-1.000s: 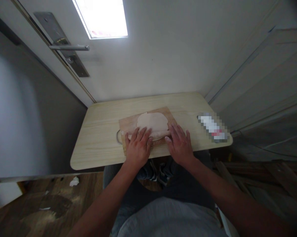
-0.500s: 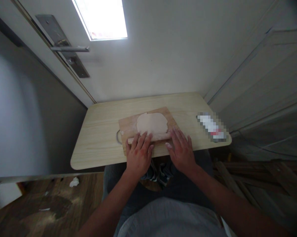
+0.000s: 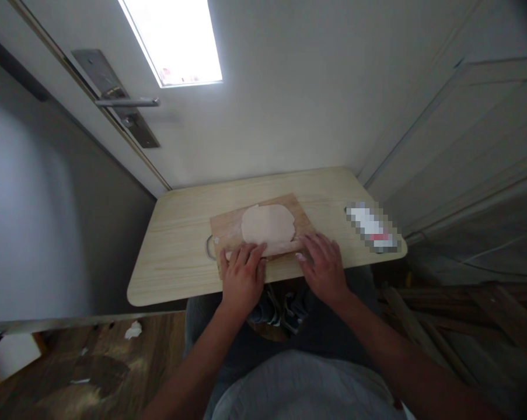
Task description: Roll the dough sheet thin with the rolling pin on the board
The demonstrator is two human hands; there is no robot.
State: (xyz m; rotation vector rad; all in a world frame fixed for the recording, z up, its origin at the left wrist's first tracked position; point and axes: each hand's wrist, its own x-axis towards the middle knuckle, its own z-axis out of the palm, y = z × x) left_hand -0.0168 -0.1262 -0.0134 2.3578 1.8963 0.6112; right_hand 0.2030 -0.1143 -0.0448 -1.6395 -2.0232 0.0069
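While both hands lie palm down over a pale rolling pin, the left hand covers its left end and the right hand its right end. The left fingers are bent and set close together across the pin, with the thumb just on the near side; the right fingers rest on the opposite end, the thumb slanting inward, apart from them. Whether either hand closes fully around the wood cannot be told, since the undersides are hidden. Between the two grips, the middle of the pin is exposed. Directly beyond it, away from the wearer, lies a flat, rounded sheet of dough, uneven at its margin; its near edge reaches the pin, and whether it continues underneath is unclear. White marks show at the right thumb tip.

Dough and pin both rest on a wooden board, set askew beneath the hands. A metal loop handle projects from the board to the left of the left grip. The board lies on a light wood-grained table, which extends past both hands. Well to the right of the right hand, on the same table, is a pixelated object. Beyond the grips and the far table edge stands a pale door; its lever appears farther off, to the left.
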